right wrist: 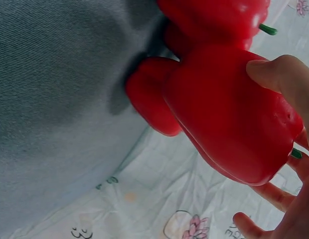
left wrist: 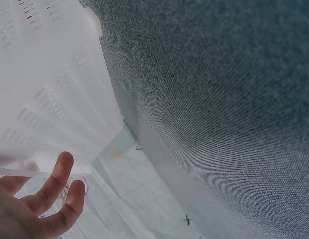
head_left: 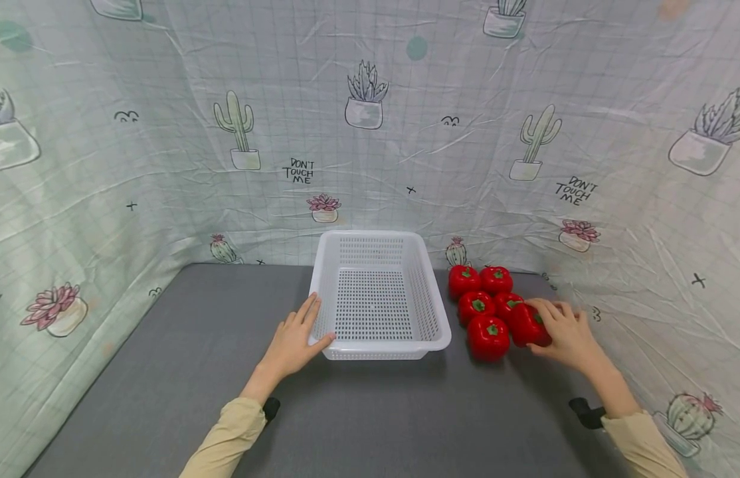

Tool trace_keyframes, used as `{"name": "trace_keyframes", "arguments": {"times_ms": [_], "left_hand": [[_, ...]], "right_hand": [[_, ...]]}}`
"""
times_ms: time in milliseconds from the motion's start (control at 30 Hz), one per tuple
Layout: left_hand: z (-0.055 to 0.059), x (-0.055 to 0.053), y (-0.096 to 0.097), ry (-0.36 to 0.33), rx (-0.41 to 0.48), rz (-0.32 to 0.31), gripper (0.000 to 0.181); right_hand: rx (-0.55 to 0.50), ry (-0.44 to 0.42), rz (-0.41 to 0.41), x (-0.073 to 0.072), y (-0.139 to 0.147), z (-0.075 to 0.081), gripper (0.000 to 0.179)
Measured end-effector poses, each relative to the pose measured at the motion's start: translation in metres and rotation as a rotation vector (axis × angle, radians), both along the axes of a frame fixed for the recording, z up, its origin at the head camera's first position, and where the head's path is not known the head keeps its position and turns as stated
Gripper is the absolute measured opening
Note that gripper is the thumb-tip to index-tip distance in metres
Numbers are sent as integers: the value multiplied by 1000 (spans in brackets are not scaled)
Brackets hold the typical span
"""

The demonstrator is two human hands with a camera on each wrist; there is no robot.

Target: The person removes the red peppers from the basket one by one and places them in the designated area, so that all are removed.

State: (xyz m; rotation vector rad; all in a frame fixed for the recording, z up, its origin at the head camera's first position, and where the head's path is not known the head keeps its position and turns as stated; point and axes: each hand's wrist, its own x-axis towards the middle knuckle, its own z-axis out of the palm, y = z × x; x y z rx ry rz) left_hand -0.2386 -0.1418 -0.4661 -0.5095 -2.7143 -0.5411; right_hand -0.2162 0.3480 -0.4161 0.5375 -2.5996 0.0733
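Note:
A white perforated plastic basket (head_left: 382,346) has my left hand (head_left: 291,340) at its near left corner, thumb along the front rim and relaxed fingers spread at the left rim. The left wrist view shows the left hand's fingers (left wrist: 52,186) beside the basket's translucent wall (left wrist: 60,84). My right hand (head_left: 564,332) holds a red bell pepper (head_left: 525,325) between thumb and fingers, its green stem turned toward the palm. In the right wrist view this pepper (right wrist: 224,109) overlaps other peppers behind it.
Several more red bell peppers (head_left: 488,337) stand close together to the right of the basket, stems mostly up. The grey tabletop (head_left: 370,418) ends against a pale cactus-print cloth (head_left: 406,172) at the back and both sides.

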Motion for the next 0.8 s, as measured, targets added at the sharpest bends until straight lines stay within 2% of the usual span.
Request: {"name": "trace_keyframes", "arguments": {"times_ms": [133,367,600,800], "left_hand": [[0,0,0,12,3,1,77],[-4,-2,1,92,25,-13,75],[-2,-1,0,44,13,-2,76],[-2,-1,0,32,3,4,75]], "right_hand": [[11,-22,-9,-2,2,-6,78],[17,-74,-32,-4,3,-14,77],[20,-83,-40,-6,5,-22,77],[24,-119,-55,-7,4,-25,77]]}}
